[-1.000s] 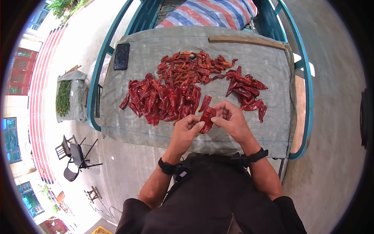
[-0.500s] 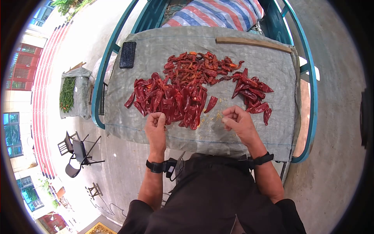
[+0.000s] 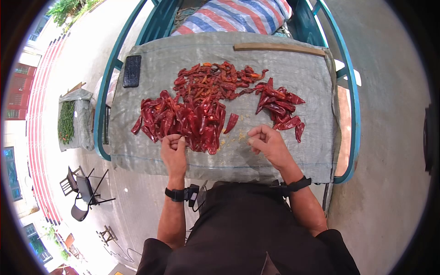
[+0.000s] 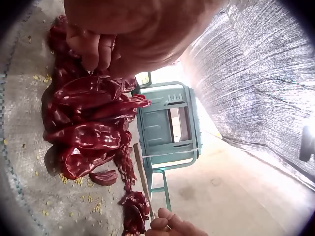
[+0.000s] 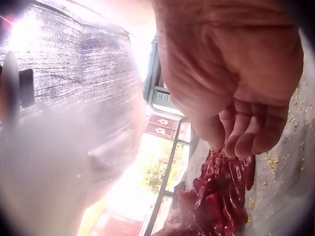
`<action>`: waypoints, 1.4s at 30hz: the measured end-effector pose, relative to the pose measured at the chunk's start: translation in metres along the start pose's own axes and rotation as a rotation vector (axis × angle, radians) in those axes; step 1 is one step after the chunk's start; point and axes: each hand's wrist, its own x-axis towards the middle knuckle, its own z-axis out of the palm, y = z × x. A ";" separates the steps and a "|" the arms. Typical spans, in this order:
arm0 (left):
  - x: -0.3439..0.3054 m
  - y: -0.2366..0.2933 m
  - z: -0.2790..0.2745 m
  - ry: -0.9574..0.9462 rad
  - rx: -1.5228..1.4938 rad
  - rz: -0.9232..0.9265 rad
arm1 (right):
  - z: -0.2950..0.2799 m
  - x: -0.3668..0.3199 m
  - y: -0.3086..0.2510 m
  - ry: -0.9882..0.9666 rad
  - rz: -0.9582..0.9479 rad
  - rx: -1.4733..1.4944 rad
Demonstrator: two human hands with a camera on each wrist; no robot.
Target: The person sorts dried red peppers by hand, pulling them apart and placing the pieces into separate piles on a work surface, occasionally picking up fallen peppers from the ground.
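Dried chilies (image 3: 197, 114) heaped mid-sacking (image 3: 293, 158). My left hand (image 3: 174, 147): fingers curled, tips on heap's near edge; pinch or mere touch, cannot tell. My right hand (image 3: 266, 143): loose fist, nothing inside, beside scattered seeds (image 3: 231, 135), well apart from left.

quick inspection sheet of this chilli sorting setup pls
surface: grey woven sacking spread over a teal metal frame
job's things: large pile of dried red chillies; smaller pile of red chillies to its right; heap of thinner chillies behind; lone chilli piece; scattered yellow seeds
clutter: flat black rectangular device; pale wooden slat at the far edge
grips: left hand fingers curled at the large pile's near edge, hold unclear; right hand fingers curled, apart from the piles, nothing seen in it
cables: short black lead at the left wrist strap
surroundings: striped blue, red and white tarpaulin; green chillies on a sack; black folding chairs on concrete
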 end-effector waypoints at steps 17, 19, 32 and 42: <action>-0.019 0.045 0.014 -0.125 -0.107 0.104 | -0.057 0.034 -0.035 0.554 -0.546 -1.024; -0.021 0.044 0.018 -0.142 -0.145 0.097 | -0.066 0.049 -0.040 0.553 -0.551 -1.118; -0.039 0.056 0.029 -0.189 -0.153 0.062 | -0.071 0.056 -0.004 0.465 -0.489 -1.267; -0.051 0.067 0.050 -0.357 -0.194 0.066 | -0.078 0.043 -0.002 0.454 -0.523 -1.219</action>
